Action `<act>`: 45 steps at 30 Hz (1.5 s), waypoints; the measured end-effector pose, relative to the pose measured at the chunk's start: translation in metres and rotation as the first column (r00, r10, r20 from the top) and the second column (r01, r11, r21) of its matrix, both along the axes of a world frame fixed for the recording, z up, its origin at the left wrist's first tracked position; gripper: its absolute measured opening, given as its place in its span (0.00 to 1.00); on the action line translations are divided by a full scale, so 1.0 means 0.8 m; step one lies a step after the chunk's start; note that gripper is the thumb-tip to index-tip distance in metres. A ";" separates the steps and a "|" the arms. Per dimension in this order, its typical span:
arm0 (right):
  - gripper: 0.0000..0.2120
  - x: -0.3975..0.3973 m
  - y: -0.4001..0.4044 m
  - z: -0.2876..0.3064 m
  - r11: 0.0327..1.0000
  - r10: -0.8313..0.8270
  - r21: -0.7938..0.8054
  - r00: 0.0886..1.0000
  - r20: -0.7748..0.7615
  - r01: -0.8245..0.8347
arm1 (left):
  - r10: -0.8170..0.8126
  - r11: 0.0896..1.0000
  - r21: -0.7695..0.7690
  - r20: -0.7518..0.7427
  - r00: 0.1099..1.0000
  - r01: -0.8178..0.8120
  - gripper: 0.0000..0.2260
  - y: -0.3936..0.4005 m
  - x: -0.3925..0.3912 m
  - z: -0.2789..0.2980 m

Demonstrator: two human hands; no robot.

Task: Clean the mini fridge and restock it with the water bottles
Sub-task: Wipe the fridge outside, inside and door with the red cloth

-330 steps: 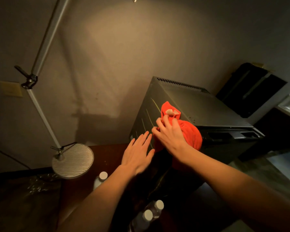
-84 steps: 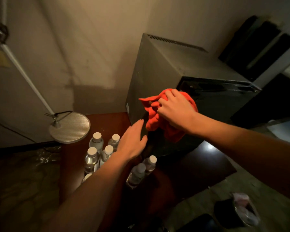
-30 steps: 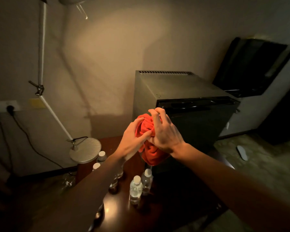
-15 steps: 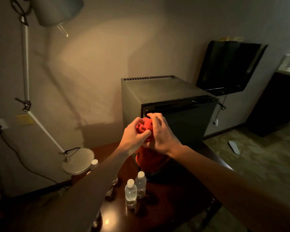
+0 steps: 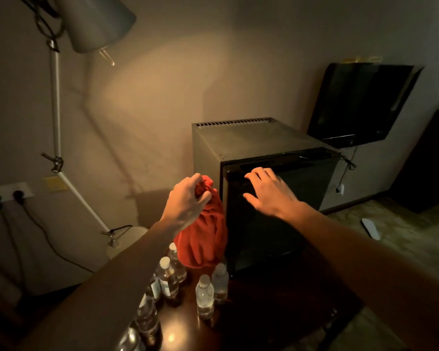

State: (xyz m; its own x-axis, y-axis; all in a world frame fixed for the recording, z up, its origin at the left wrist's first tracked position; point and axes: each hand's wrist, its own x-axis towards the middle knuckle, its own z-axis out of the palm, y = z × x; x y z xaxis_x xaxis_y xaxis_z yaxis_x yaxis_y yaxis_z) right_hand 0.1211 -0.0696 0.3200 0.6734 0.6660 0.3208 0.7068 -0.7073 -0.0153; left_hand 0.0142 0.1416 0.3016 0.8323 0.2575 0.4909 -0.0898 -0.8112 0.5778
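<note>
1. Reaching for the top edge of the dark door, the right hand [image 5: 269,192] lies with fingers spread and nearly straight against the glossy front of the mini fridge [image 5: 264,173] — an open grip, holding nothing.
2. The left hand [image 5: 188,198] pinches the bunched top of the red cloth [image 5: 203,239], which hangs limp just beside the fridge's left front corner and above the bottles.
3. My guess is that the door is the next thing to take hold of: a stiff, smooth panel, likely held by a seal, best pulled from the recessed strip along its upper edge, where the fingertips are now. Its gloss looks slippery, so a flat palm would slide rather than pull.
4. The fridge body is boxy matte grey metal with a slotted vent along the back of its top; it sits on the dark polished counter [image 5: 264,320] and looks heavy enough not to shift under a door pull.
5. The cloth is soft, fuzzy and light — it folds wherever it is gripped.
6. The water bottles [image 5: 204,295] stand upright in a loose cluster on the counter, left of the fridge front: small, clear, white-capped, thin plastic. They seem light and easy to tip, so grasp each round the middle.
</note>
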 end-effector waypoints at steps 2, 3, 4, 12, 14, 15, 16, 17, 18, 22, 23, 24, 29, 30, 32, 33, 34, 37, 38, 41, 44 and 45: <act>0.24 0.003 0.012 0.001 1.000 0.000 -0.014 1.000 0.009 0.000 | 0.015 1.000 0.024 -0.009 1.000 -0.014 0.06 0.004 0.000 -0.002; 0.23 0.005 0.017 0.002 1.000 -0.003 -0.004 0.999 0.047 0.003 | 0.025 0.999 0.020 -0.011 1.000 -0.025 0.06 0.006 0.001 -0.003; 0.21 0.008 0.021 0.003 1.000 -0.010 0.014 0.995 0.101 0.009 | 0.030 0.999 0.016 -0.012 0.999 -0.030 0.06 0.007 0.002 -0.004; 0.27 0.041 0.037 0.013 0.998 -0.036 0.059 0.990 0.134 0.028 | 0.025 0.998 0.067 -0.042 0.999 -0.023 0.10 0.003 0.025 -0.009; 0.31 0.049 0.035 0.010 0.997 -0.048 0.068 0.995 0.089 0.042 | 0.037 0.995 0.097 -0.073 0.997 -0.030 0.11 0.003 0.032 -0.008; 0.32 0.053 0.034 0.009 0.996 -0.047 0.080 0.996 0.073 0.041 | 0.046 0.994 0.106 -0.080 0.996 -0.037 0.12 0.003 0.035 -0.008; 0.32 0.055 0.033 0.010 0.996 -0.037 0.083 0.997 0.068 0.032 | 0.058 0.993 0.112 -0.085 0.995 -0.048 0.12 0.004 0.038 -0.007; 0.32 0.056 0.032 0.011 0.997 -0.022 0.071 0.997 0.067 0.017 | 0.071 0.991 0.117 -0.089 0.993 -0.060 0.12 0.003 0.040 -0.007; 0.33 0.056 0.031 0.013 0.999 -0.005 0.049 0.998 0.070 0.002 | 0.083 0.990 0.119 -0.093 0.992 -0.071 0.12 0.003 0.041 -0.006; 0.36 0.051 0.031 0.016 1.000 0.002 -0.006 0.999 0.043 -0.002 | 0.108 0.989 0.106 -0.087 0.990 -0.098 0.12 0.001 0.038 -0.005; 0.36 0.047 0.032 0.016 1.000 -0.006 -0.009 0.999 0.033 0.006 | 0.109 0.990 0.102 -0.081 0.991 -0.101 0.12 -0.001 0.035 -0.006; 0.36 0.043 0.030 0.017 1.000 -0.011 -0.011 1.000 0.023 0.011 | 0.107 0.990 0.101 -0.078 0.991 -0.099 0.12 -0.003 0.031 -0.007; 0.32 0.009 -0.009 0.017 0.999 0.019 0.026 0.998 0.055 -0.021 | 0.092 0.992 0.096 -0.092 0.991 -0.083 0.12 -0.023 0.008 -0.009; 0.32 0.001 -0.020 0.017 1.000 0.012 0.028 0.999 0.045 -0.014 | 0.084 0.992 0.100 -0.093 0.992 -0.075 0.12 -0.028 0.003 -0.009; 0.32 -0.014 -0.039 0.021 0.998 -0.022 0.054 1.000 -0.004 0.023 | 0.056 0.993 0.108 -0.099 0.993 -0.045 0.12 -0.041 -0.006 -0.010; 0.32 -0.022 -0.047 0.025 0.996 -0.045 0.072 0.998 -0.033 0.048 | 0.044 0.993 0.112 -0.099 0.994 -0.033 0.13 -0.048 -0.010 -0.010; 0.31 -0.029 -0.054 0.027 0.993 -0.070 0.090 0.996 -0.060 0.075 | 0.033 0.993 0.118 -0.095 0.995 -0.021 0.13 -0.054 -0.015 -0.010; 0.27 -0.046 -0.080 0.032 0.974 -0.131 0.169 0.984 -0.121 0.150 | 0.005 0.991 0.137 -0.082 0.997 0.007 0.14 -0.075 -0.028 -0.009; 0.25 -0.050 -0.090 0.033 0.965 -0.148 0.196 0.980 -0.136 0.173 | 0.003 0.990 0.144 -0.080 0.997 0.009 0.14 -0.081 -0.031 -0.009; 0.18 -0.062 -0.120 0.041 0.941 -0.203 0.236 0.963 -0.179 0.243 | -0.011 0.988 0.152 -0.077 0.997 0.022 0.13 -0.100 -0.041 -0.010; 0.18 -0.079 -0.135 0.049 0.943 -0.289 0.139 0.951 -0.110 0.303 | -0.049 0.987 0.146 -0.084 0.995 0.061 0.13 -0.122 -0.045 -0.008; 0.18 -0.088 -0.135 0.049 0.952 -0.278 0.117 0.959 -0.053 0.283 | -0.061 0.986 0.147 -0.086 0.994 0.073 0.13 -0.130 -0.045 -0.006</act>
State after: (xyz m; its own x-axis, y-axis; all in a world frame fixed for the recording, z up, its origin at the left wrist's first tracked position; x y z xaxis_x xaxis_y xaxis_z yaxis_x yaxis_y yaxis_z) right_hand 0.0510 -0.1775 0.3595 0.8397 0.4057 0.3609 0.4776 -0.8681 -0.1354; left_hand -0.0219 0.0379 0.2966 0.8838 0.1281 0.4500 -0.1050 -0.8829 0.4576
